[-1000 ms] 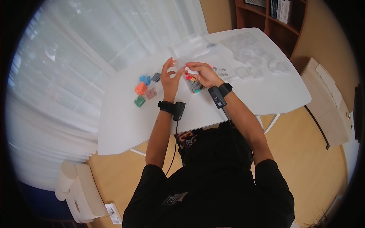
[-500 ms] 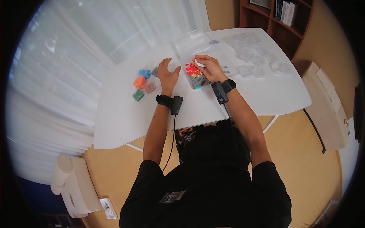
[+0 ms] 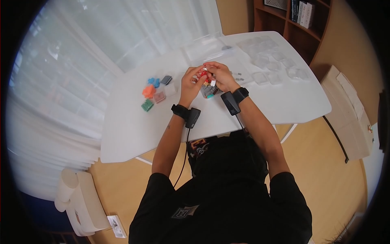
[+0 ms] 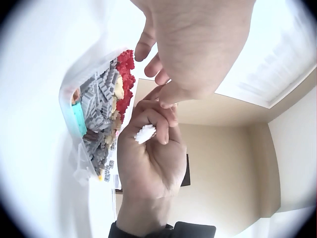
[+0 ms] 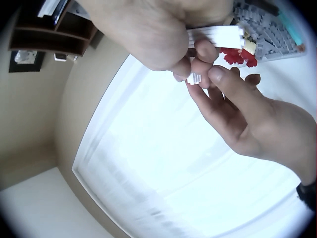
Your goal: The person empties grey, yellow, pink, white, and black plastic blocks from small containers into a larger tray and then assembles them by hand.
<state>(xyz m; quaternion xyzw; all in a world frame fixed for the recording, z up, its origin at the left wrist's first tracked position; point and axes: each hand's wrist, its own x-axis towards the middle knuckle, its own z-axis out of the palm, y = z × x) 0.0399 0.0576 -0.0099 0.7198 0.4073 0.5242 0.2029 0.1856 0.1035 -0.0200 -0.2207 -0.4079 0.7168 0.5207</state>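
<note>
In the right wrist view, my right hand (image 5: 163,34) pinches a small white toy brick (image 5: 194,78) at its fingertips. Its curled fingers also hold a longer white stack of bricks (image 5: 220,37) against the palm. From the other side comes my left hand (image 5: 262,116), thumb and forefinger fairly straight, the forefinger's tip right at the small brick. A speck of red shows beside that brick. Both hands meet over a clear tub (image 4: 74,74), where the left wrist view shows grey bricks (image 4: 96,96), red bricks (image 4: 126,82), tan ones and a teal piece (image 4: 78,119).
Left of the hands lie blue (image 3: 153,82), orange (image 3: 148,91), green (image 3: 147,105) and dark grey brick groups (image 3: 166,79), with a pinkish box (image 3: 159,96). Clear containers (image 3: 260,77) spread over the right of the white table (image 3: 300,97). A large clear box (image 3: 199,49) stands behind.
My left hand was apart from the right half a second ago, fingers spread. It has moved right to meet the right hand's fingertips. The right hand keeps its hold on the white stack.
</note>
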